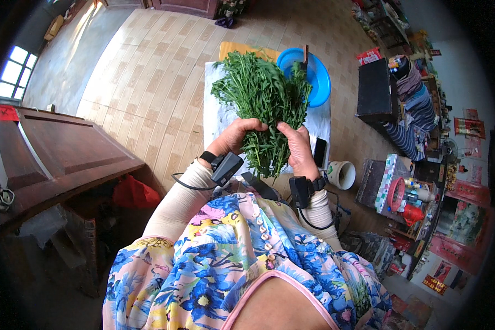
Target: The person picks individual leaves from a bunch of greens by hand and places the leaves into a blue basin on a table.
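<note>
A large bunch of leafy green stems (264, 88) is held up in front of me by both hands. My left hand (237, 134) grips it from the left, thumb across the front. On the right side my right hand (299, 146) grips the same bunch, its thumb almost meeting the other. Fingers behind the greens are hidden. Beneath lies a white cloth or sheet (214, 115) on a low table. Behind the bunch are a yellow wooden board (231, 48) and a blue plastic basin (321, 82). A dark-handled tool (305, 55), perhaps a knife, stands at the basin; its lower part is covered.
A black smartphone (320, 152) lies at the sheet's right edge, near my right hand. A white bucket (341, 175) stands on the floor beside it. To the left is a brown wooden door (78, 144), with a red bag (136, 192) below. A black cabinet (373, 88) stands right.
</note>
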Motion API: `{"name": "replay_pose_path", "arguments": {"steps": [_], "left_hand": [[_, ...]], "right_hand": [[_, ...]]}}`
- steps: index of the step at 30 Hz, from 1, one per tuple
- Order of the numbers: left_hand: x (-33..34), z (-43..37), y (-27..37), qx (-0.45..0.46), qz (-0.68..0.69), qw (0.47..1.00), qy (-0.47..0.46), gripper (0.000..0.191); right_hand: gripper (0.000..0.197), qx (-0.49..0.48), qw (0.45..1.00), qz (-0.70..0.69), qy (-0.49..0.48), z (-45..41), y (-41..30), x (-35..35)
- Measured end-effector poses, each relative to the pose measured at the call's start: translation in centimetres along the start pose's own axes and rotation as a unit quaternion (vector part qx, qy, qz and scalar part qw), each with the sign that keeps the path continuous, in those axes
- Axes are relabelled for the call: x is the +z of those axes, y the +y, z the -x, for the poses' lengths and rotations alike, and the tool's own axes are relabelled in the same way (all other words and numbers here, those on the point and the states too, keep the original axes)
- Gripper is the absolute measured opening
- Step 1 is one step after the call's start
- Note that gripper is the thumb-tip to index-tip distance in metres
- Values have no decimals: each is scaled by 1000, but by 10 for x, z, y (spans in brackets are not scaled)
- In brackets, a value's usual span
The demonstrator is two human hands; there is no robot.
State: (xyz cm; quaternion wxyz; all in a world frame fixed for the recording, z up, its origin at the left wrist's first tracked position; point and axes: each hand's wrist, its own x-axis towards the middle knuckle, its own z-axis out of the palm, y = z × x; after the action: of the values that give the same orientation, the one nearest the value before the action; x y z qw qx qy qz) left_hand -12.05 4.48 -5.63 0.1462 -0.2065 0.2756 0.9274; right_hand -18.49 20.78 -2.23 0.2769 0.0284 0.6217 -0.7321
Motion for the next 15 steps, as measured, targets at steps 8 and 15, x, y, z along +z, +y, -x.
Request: {"name": "replay_pose_path", "arguments": {"steps": [8, 15], "left_hand": [[-10, -9, -8, 12, 14, 1000, -1, 27], [-13, -13, -5, 34, 70, 996, -47, 38]], "right_hand": [[30, 25, 999, 17, 18, 5, -7, 2], [23, 30, 996, -81, 16, 9, -16, -7]]}}
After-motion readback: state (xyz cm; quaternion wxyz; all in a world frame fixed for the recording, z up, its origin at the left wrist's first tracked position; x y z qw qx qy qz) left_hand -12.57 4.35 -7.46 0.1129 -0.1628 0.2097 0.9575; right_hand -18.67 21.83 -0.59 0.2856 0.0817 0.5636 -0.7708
